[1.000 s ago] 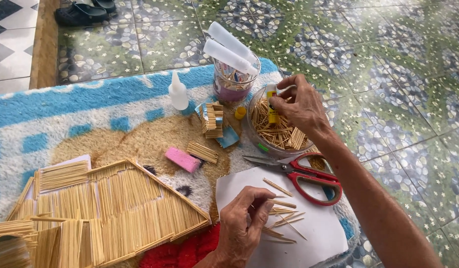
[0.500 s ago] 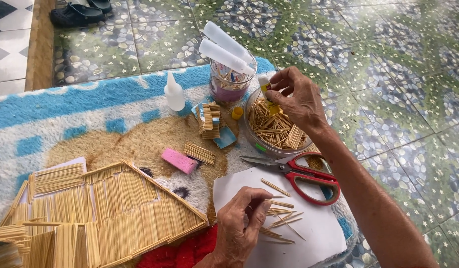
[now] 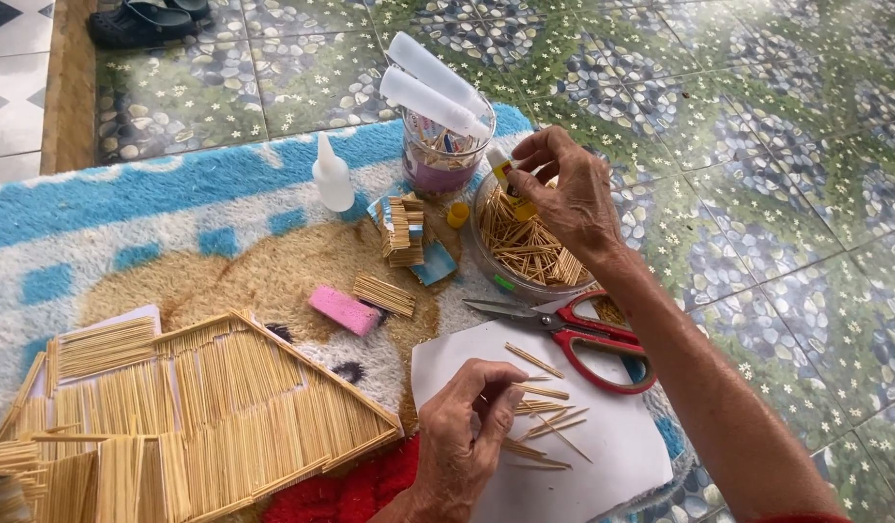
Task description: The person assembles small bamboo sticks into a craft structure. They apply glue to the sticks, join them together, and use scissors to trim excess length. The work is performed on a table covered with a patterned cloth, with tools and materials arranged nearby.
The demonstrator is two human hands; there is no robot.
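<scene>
My right hand (image 3: 566, 194) hovers over a clear bowl of toothpicks (image 3: 521, 254) and grips a small yellow and white glue tube (image 3: 510, 181). Its yellow cap (image 3: 457, 214) lies on the rug beside the bowl. My left hand (image 3: 464, 427) rests on a white sheet of paper (image 3: 612, 455), fingers pinched on a toothpick (image 3: 539, 391). Several loose toothpicks (image 3: 549, 431) lie on the sheet by that hand. A flat panel of glued toothpicks (image 3: 215, 407) lies to the left.
Red-handled scissors (image 3: 583, 334) lie between bowl and paper. A pink block (image 3: 344, 310), small toothpick bundles (image 3: 399, 230), a white glue bottle (image 3: 332, 174) and a cup with white tubes (image 3: 438, 145) sit on the blue and white rug (image 3: 157, 232). Sandals (image 3: 142, 19) stand on tiled floor.
My right hand has risen slightly over the bowl and turned the glue tube between its fingers. My left hand stays on the paper, still pinching.
</scene>
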